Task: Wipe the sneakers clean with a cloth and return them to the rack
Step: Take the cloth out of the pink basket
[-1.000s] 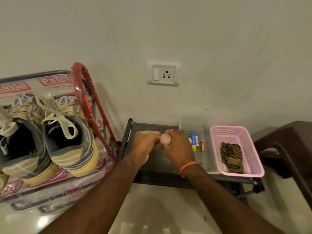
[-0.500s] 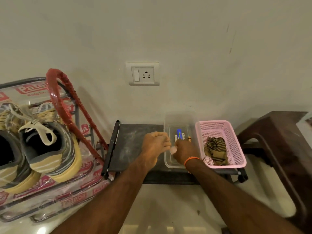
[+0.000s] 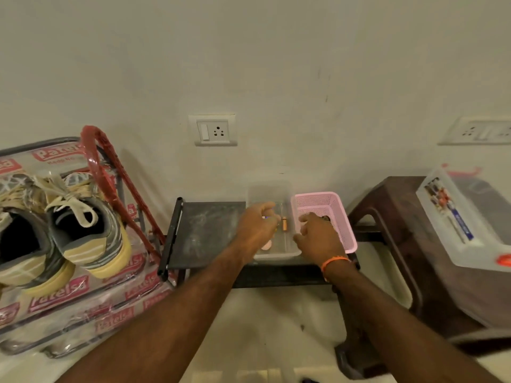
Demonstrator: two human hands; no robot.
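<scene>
Against a plain wall, the sneakers (image 3: 83, 225) sit on the rack (image 3: 91, 294) — its wrap reads "Patelsa". Our left hand (image 3: 258, 230) curls over the clear tray (image 3: 279, 251); our right hand (image 3: 318, 239) reaches loosely spread into the pink basket (image 3: 343, 225) — the cloth (image 3: 325, 217) barely shows.

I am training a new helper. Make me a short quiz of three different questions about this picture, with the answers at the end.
1. True or false: the sneakers sit on the rack.
2. Which container is the right hand reaching over? A. the pink basket B. the clear tray C. a bucket
3. Fill in: the left hand is over the clear ____.

Key: 1 true; 2 A; 3 tray.
</scene>
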